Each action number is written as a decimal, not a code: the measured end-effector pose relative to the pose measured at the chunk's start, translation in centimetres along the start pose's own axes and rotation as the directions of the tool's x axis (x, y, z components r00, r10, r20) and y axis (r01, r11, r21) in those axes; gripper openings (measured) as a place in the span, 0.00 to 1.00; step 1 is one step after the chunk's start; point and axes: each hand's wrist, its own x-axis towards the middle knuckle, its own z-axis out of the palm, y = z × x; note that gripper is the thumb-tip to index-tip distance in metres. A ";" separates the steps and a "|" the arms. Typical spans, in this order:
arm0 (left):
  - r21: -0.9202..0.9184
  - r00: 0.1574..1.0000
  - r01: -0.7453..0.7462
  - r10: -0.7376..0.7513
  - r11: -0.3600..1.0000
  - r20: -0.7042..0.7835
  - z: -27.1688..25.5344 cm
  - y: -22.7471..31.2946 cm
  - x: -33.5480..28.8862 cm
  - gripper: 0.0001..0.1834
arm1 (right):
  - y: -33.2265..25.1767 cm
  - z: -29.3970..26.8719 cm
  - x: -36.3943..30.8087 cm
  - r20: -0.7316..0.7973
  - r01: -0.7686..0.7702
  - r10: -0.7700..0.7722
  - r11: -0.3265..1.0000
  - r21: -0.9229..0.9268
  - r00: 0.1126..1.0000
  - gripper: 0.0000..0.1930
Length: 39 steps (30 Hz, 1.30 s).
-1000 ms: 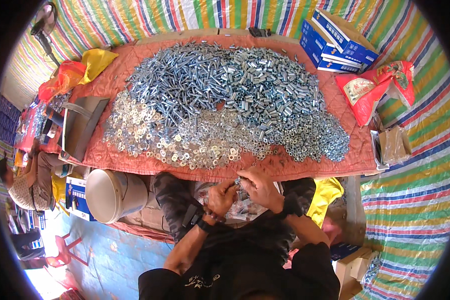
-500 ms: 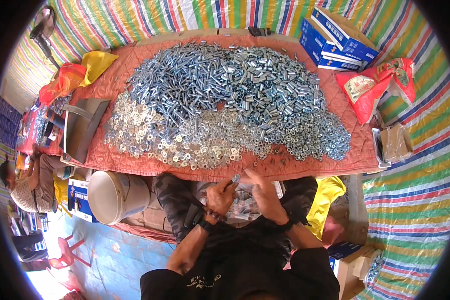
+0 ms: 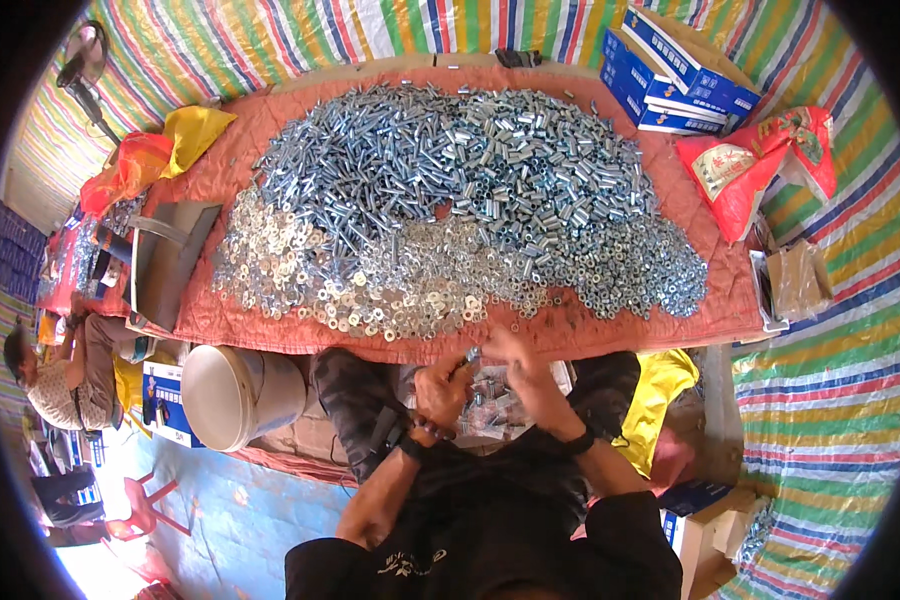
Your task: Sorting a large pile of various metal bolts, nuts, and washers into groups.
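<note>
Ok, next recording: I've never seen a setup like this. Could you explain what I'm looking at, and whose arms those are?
There is no machine here: a person works with two bare hands, and the forearms at the lower edge are theirs. The view comes from the left of two fisheye cameras worn on the head, looking down, so straight edges bend near the rim.

On the red cloth lie heaps of metal parts: slim rods at the back left, short tubes beside them, nuts at the right and pale washers at the left front.

The left hand holds a small metal piece upright. The right hand is close by, blurred; whether it holds anything is unclear.
</note>
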 end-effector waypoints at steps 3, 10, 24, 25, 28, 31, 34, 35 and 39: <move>-0.043 0.998 0.068 -0.068 0.997 0.003 0.0 -0.3 -0.7 0.08 | 0.7 -1.5 -0.1 0.168 0.016 0.003 0.994 -0.112 0.986 0.15; 0.279 0.960 -0.136 0.057 0.951 0.273 -1.2 -5.1 0.0 0.14 | 7.3 -5.6 5.1 -0.218 -0.273 0.207 0.899 -0.341 0.954 0.11; 0.574 0.903 -0.054 0.286 0.817 -0.322 -7.5 -1.9 18.5 0.15 | 11.5 -6.3 11.5 -0.406 -0.313 0.012 0.660 -0.683 0.914 0.12; 0.680 0.925 0.012 0.250 0.733 -0.286 -7.3 -1.7 19.0 0.16 | 11.5 -6.3 11.6 -0.408 -0.313 0.011 0.658 -0.685 0.913 0.12; 0.708 0.957 0.071 0.151 0.702 -0.247 -7.4 -2.0 20.2 0.17 | 11.6 -6.4 11.7 -0.330 -0.303 0.073 0.617 -0.726 0.941 0.12; 0.685 0.973 0.062 0.108 0.726 -0.203 -8.7 -3.2 21.1 0.14 | 11.1 -5.9 12.1 -0.305 -0.324 0.132 0.566 -0.758 0.943 0.14; 0.652 0.806 -0.283 0.543 0.704 -0.236 -8.5 -2.7 19.6 0.10 | 10.8 -6.2 11.1 -0.297 -0.246 0.111 0.848 -0.469 0.948 0.12; 0.645 0.808 -0.291 0.543 0.707 -0.230 -7.7 -1.9 18.8 0.10 | 10.8 -6.6 10.6 -0.295 -0.192 0.103 0.937 -0.292 0.950 0.12; -0.049 0.971 -0.109 0.096 0.993 -0.219 -5.2 0.5 13.1 0.10 | 8.6 -5.9 9.3 0.022 -0.365 0.438 0.719 0.592 0.899 0.08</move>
